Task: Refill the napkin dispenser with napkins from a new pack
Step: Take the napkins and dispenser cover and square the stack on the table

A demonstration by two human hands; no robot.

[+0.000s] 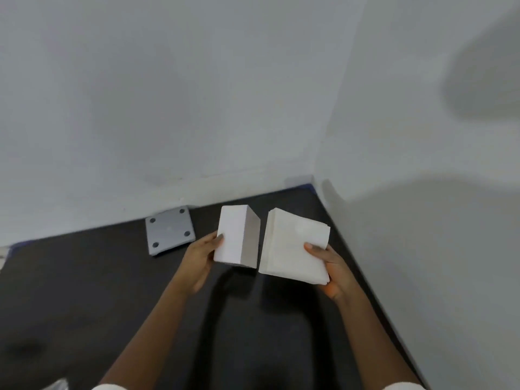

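My left hand [200, 260] grips a white box-shaped napkin dispenser body [236, 237] by its left side and holds it above the dark table. My right hand [332, 270] holds a thick stack of white napkins [292, 246] from below, thumb on top, just to the right of the dispenser. A narrow gap separates the stack from the dispenser. A grey square plate [169, 230] with dark round feet at its corners lies flat on the table behind and to the left of my left hand; it looks like the dispenser's base.
The dark table [84, 291] sits in a corner between two white walls, one at the back [168, 108] and one on the right [422, 220]. A crinkled clear wrapper edge [57, 385] shows at the bottom left.
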